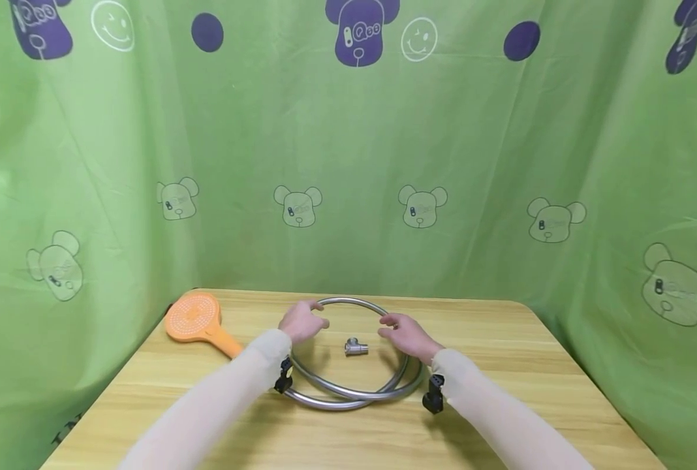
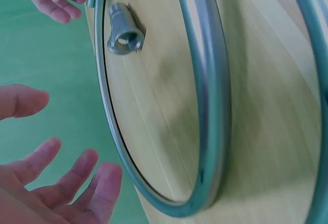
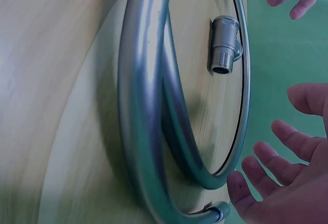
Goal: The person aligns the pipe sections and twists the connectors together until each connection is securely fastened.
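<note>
A silver metal shower hose point(image 1: 332, 405) lies in loose coils on the wooden table. Inside the coils rests a small chrome tee-shaped fitting point(image 1: 356, 347); its threaded end shows in the right wrist view. My left hand point(image 1: 301, 322) hovers over the coil's left side, fingers spread and apart. Opposite it, my right hand point(image 1: 408, 334) is at the coil's right side with fingers loosely bent. In the right wrist view its little finger point(image 3: 241, 193) is very near the hose; I cannot tell whether they touch. Neither hand holds anything.
An orange shower head point(image 1: 192, 316) lies face up at the table's back left, its handle partly hidden by my left sleeve. A green patterned curtain point(image 1: 348, 248) hangs behind and around the wooden table point(image 1: 501, 365). Small black cameras are strapped to both wrists.
</note>
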The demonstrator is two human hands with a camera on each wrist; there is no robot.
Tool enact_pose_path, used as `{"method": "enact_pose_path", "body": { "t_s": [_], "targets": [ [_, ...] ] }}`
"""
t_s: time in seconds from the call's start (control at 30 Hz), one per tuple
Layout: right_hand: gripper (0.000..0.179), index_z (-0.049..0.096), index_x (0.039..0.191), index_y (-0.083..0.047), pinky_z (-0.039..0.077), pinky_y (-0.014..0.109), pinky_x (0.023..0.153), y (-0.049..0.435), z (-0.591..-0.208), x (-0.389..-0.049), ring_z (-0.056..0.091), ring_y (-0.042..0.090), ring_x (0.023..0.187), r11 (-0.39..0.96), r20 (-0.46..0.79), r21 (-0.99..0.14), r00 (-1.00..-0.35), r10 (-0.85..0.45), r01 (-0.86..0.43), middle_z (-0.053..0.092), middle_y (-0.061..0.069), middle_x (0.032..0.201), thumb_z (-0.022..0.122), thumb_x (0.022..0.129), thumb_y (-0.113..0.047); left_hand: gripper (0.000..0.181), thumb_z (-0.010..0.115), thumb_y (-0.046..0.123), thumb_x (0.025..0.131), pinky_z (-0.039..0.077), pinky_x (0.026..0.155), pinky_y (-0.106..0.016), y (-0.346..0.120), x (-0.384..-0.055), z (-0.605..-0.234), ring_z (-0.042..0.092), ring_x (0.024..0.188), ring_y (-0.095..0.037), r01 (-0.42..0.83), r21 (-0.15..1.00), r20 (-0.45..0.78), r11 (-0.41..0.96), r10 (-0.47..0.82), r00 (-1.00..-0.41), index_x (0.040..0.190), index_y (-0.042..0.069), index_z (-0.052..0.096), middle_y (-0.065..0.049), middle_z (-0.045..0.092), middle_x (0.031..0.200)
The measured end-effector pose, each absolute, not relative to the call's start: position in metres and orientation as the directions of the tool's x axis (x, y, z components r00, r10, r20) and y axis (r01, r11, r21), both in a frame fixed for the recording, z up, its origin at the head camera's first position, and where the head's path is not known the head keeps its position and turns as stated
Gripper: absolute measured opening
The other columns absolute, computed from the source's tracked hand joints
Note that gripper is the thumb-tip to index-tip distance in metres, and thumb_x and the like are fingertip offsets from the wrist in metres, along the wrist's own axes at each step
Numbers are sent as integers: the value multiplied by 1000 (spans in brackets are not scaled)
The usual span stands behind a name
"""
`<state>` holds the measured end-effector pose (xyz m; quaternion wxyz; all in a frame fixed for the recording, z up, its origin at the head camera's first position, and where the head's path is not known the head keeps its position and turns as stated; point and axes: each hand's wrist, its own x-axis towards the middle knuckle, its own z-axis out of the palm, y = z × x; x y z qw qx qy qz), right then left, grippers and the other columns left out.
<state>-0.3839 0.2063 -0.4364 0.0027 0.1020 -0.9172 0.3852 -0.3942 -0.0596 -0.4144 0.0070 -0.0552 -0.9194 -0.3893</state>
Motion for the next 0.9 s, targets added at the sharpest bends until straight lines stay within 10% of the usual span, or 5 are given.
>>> {"method": "enact_pose_path", "body": {
  "t_s": [0.9],
  "targets": [
    [47, 56, 134, 7, 43, 57, 107, 248, -448, -382, 54, 45, 125, 699, 77, -702, -991, -114, -135, 57, 28, 135, 63, 93, -14, 62, 82, 22, 73, 46, 104, -54, -17, -399, -433, 58, 123, -38, 194, 696, 22, 691, 249, -968, 131, 11, 64, -18, 61, 137]
  ]
}}
